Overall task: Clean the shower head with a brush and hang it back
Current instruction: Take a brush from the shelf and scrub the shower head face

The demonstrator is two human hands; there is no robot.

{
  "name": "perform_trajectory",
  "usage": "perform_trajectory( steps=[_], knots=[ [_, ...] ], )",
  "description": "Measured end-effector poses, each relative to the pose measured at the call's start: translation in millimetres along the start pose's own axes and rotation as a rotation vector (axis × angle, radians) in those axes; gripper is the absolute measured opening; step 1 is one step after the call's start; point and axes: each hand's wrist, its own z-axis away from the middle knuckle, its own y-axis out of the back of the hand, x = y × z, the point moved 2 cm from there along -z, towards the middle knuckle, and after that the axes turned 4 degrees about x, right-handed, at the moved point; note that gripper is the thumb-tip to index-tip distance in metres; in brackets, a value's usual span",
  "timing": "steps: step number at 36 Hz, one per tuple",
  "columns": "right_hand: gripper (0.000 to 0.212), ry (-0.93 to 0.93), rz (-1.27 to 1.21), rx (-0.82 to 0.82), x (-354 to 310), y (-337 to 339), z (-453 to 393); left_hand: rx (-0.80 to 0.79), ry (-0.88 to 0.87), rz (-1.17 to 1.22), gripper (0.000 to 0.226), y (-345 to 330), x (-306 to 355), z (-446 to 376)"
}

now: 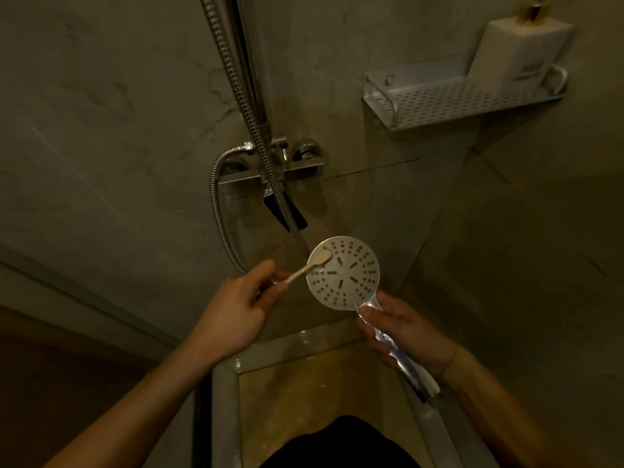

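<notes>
A round white shower head (pixel 347 275) with rows of small holes faces up toward me in the middle of the view. My right hand (pixel 401 329) grips its chrome handle from the lower right. My left hand (pixel 236 309) pinches the handle of a small pale brush (pixel 312 263). The brush's head rests on the upper left edge of the shower head's face. A ribbed metal hose (pixel 216 211) loops down from the wall tap behind my left hand.
The chrome mixer tap (pixel 270 170) and the vertical riser rail (pixel 248 79) are fixed to the tiled wall ahead. A perforated white shelf (pixel 439 103) at the upper right carries a white pump bottle (pixel 516 52). A stone ledge (pixel 304 342) runs below my hands.
</notes>
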Motion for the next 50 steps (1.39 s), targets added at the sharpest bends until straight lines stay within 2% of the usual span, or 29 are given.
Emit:
perform_trajectory(
  steps=[4, 9, 12, 15, 19, 21, 23, 26, 28, 33, 37, 40, 43, 46, 50],
  knots=[
    [0.02, 0.033, -0.04, -0.041, -2, 3, 3, -0.066, 0.021, 0.03, 0.006, 2, -9, 15],
    [0.022, 0.017, -0.06, -0.083, -2, -2, 4, -0.001, 0.029, 0.034, 0.005, 1, -6, 3],
    [0.024, 0.033, 0.024, -0.085, -6, -5, 5, 0.026, -0.004, 0.021, 0.003, -1, 7, -10],
    [0.036, 0.103, 0.218, -0.089, -2, -8, 5, -0.017, -0.033, -0.054, 0.006, -4, 21, -17],
    [0.025, 0.056, 0.067, -0.017, 0, -8, 1, -0.014, -0.036, -0.076, 0.008, -2, 14, -11],
    [0.024, 0.01, -0.054, 0.0, -2, -4, 1, -0.013, -0.003, -0.063, 0.007, 1, 6, -6],
    [0.027, 0.004, -0.071, -0.011, -4, -2, 3, -0.006, 0.013, -0.057, 0.004, 3, 2, -2],
    [0.032, 0.044, 0.132, -0.13, -4, -8, 8, 0.041, -0.013, -0.072, 0.004, 4, 5, -6],
    [0.032, 0.06, 0.153, -0.232, -3, -15, 10, 0.035, -0.012, -0.085, 0.004, 4, 8, -10],
    [0.04, 0.06, 0.059, -0.166, -5, -13, 5, 0.067, 0.009, -0.043, 0.007, 15, 3, -7],
    [0.028, 0.072, 0.023, -0.114, -3, -11, 3, 0.021, -0.013, -0.08, 0.003, 12, 2, 1],
    [0.022, 0.089, 0.051, -0.094, -1, -17, 3, 0.006, -0.044, -0.116, 0.003, -3, 10, 3],
    [0.03, 0.088, 0.129, -0.076, 1, -25, 3, -0.041, -0.121, -0.209, 0.002, -17, 23, 6],
    [0.03, 0.082, 0.149, -0.051, 3, -23, 4, 0.012, -0.108, -0.265, 0.003, -12, 21, 5],
    [0.025, 0.074, 0.054, -0.079, 6, -18, 3, 0.054, -0.052, -0.235, 0.003, -4, 11, 4]
  ],
)
